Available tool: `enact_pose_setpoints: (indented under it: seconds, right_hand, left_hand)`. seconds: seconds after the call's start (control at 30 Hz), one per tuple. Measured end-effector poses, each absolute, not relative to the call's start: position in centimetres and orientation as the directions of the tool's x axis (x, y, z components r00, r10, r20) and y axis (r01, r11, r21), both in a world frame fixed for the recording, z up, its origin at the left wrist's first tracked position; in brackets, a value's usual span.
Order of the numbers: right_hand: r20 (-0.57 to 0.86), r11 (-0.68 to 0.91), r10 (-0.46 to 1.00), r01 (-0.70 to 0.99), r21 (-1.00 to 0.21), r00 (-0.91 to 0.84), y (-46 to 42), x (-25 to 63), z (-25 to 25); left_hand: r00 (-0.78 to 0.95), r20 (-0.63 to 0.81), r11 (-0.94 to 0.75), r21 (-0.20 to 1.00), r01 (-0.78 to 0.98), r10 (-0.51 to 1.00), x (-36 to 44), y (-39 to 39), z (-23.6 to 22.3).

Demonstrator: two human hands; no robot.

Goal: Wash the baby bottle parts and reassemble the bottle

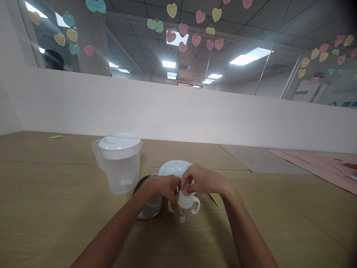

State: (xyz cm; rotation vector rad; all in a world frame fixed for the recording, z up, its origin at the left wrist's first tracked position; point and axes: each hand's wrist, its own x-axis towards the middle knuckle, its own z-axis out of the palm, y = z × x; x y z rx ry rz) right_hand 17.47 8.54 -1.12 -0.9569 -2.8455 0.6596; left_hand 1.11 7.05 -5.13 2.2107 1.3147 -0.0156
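A clear baby bottle (pixel 186 202) with a white collar and two white side handles stands upright on the table in front of me. My left hand (pixel 167 187) is closed around its upper left side, fingers bent down along the body. With fingertips pinched, my right hand (pixel 200 178) grips the clear nipple at the bottle's top; the fingers partly hide it. Inside the bottle, near the base, a small white piece is visible. Behind both hands sits a white bowl (pixel 173 167), partly covered by them. A round metal-rimmed dish (pixel 150 212) lies under my left wrist.
A lidded translucent pitcher (pixel 122 163) stands to the left. A thin green stick (pixel 214 200) lies right of the bottle. Pink cloth (pixel 312 163) covers the far right, where another person's hand (pixel 350 165) shows. A white wall (pixel 167 111) bounds the table's back.
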Motion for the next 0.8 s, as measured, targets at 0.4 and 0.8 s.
enact_pose_setpoints:
  seconds: [0.4, 0.8]
  right_hand:
    - [-0.197, 0.596, 0.704, 0.718, -0.359, -0.682, 7.6, 16.6, -1.9]
    - [-0.026, 0.659, 0.75, 0.749, -0.063, -0.661, 6.6, 15.8, -1.6]
  left_hand:
    - [0.555, -0.269, -0.366, 0.521, 0.771, 0.787, 1.1, 7.3, -5.2]
    - [0.545, -0.232, -0.378, 0.508, 0.774, 0.806, 1.2, 7.8, -6.0]
